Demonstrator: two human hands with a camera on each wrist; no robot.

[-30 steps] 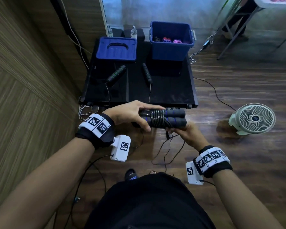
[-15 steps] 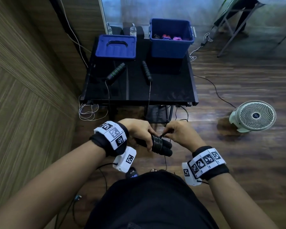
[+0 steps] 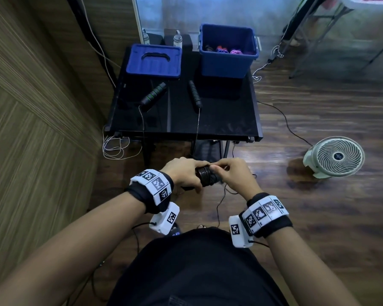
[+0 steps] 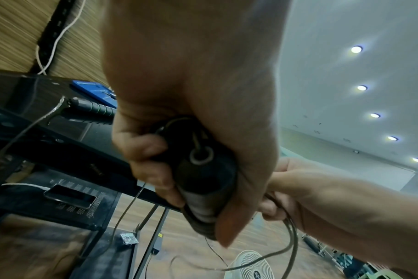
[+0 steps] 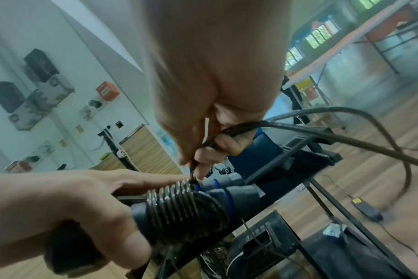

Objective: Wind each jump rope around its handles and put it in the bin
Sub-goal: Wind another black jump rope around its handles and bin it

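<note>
Below the desk (image 3: 241, 120) edge, the left hand (image 3: 184, 173) wraps its grip around the paired handles (image 5: 217, 196) of a jump rope (image 3: 205, 176), coils already wound round them. Just beside it, the right hand (image 3: 232, 173) pinches the loose cord (image 5: 322, 132) against the coils. Farther back, the blue bin (image 3: 227, 65) stands on the desk, near a second rope (image 3: 194, 93) lying unwound.
</note>
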